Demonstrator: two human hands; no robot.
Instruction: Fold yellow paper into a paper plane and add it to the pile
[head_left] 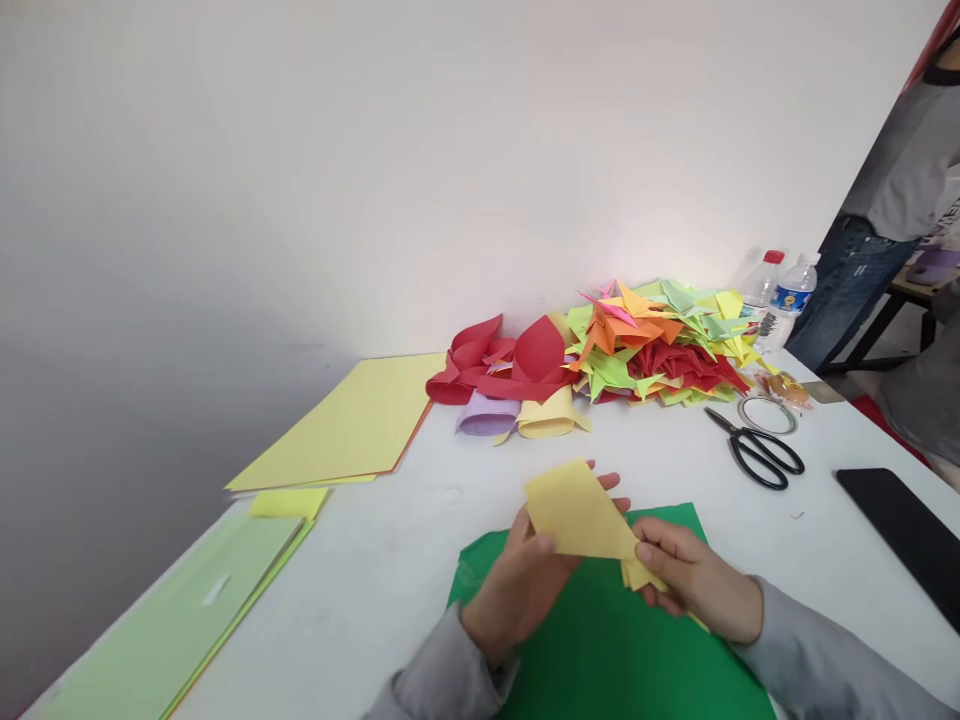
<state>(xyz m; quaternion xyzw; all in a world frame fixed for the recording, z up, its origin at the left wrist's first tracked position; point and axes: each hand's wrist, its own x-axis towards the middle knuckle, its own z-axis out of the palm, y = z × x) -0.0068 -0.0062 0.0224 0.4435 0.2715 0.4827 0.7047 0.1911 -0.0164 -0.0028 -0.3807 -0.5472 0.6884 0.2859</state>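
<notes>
Green sheet (600, 640) flat on counter (420, 560), under both hands. L hand (517, 585): fingers behind folded yellow paper (577, 515), thumb in front, gripping. R hand (694, 575): pinching paper's lower-right corner. Paper held just above green sheet, tilted. Risk, prob.: thin paper unsupported, may slip or crease crooked. Scissors (761, 452), phone (900, 530) well to right.

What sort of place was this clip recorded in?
Probably a paper-craft or origami work table: a heap of folded paper shapes, a stack of yellow sheets and scissors lie on the white table. The left hand and right hand hold a folded yellow paper over a green sheet.
</notes>
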